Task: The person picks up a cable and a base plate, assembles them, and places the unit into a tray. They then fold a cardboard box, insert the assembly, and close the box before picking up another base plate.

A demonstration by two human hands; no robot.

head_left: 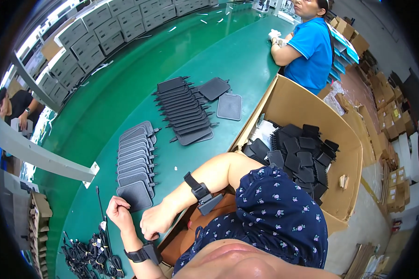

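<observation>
My left hand is closed in a fist on the green table, with nothing visible in it. It lies just beside the nearest black mesh panel, the front one of an overlapping row of grey-black panels. My right hand reaches across with curled fingers and rests against my left forearm, just above a black wrist band. I cannot see anything held in it. A black strap with a small device sits on my right forearm.
A second row of black panels lies farther out, with two loose ones beside it. An open cardboard box on my right holds several black pieces. Bundled black cables lie at the left. A co-worker in blue leans on the table.
</observation>
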